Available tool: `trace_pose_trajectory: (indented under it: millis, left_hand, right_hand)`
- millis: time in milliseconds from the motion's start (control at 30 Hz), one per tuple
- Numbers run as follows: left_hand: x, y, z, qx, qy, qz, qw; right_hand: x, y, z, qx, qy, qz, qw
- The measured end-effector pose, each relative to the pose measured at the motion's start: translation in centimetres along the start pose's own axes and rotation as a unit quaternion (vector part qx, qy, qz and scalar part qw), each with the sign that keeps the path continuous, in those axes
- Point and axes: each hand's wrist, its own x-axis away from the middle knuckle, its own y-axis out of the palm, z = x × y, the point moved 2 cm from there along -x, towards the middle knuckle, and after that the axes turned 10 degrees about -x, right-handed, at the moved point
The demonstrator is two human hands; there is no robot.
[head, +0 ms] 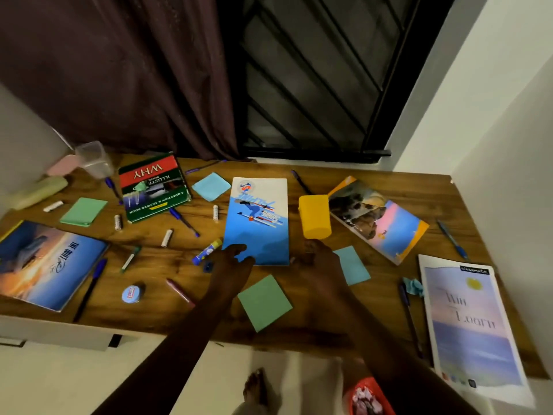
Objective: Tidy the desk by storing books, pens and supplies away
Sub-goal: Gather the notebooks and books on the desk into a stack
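The left hand (233,260) lies with its fingers stretched out loosely over the near left corner of the blue skier notebook (257,220), touching the cover and not gripping it. The right hand (318,259) is dark and smeared, just short of the foot of the yellow cup (314,217); I cannot tell whether it is spread or curled, and it seems to hold nothing.

From where I stand, the cup worries me most. It stands just beside the notebook's right edge, so a careless lift or slide of that cover, or a bump from the right hand, could knock it over.

The blue glue stick (207,251) lies against the notebook's near left corner, under the left fingers. Dragging the notebook toward the near edge would likely set it rolling across the wooden desk (299,333).

The green sticky pad (264,302) sits between both forearms and could be swept off by a sleeveless wrist.

Farther right, the pale classmate notebook (472,324) already overhangs the near edge; a nudge might drop it.

Pens, books and pads lie scattered all over, nothing stored yet.
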Motion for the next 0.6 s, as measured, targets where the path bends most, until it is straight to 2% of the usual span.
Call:
trace_pose_trajectory:
  millis: [200, 300, 467, 600]
  left_hand:
    - [-2.6, -0.8, -2.8, 0.009, -0.047, -0.033, 0.998]
    - [-3.0, -0.5, -3.4, 0.032, -0.048, -0.065, 0.996]
    - [-3.6, -0.3, -4.0, -0.002, -0.042, -0.081, 0.996]
    - [-4.0, -0.5, -4.1, -0.031, -0.034, -0.101, 0.994]
  right_hand:
    - [-2.0, 4.6, 0.2, 0.000, 0.045, -0.003, 0.999]
    - [-2.8, 6.2, 0.5, -0.016, 0.068, 0.018, 0.997]
    - [-4.4, 7.5, 0.7, -0.069, 0.120, 0.052, 0.989]
    - [-6.6, 8.9, 3.5, -0.082, 0.063, 0.049, 0.993]
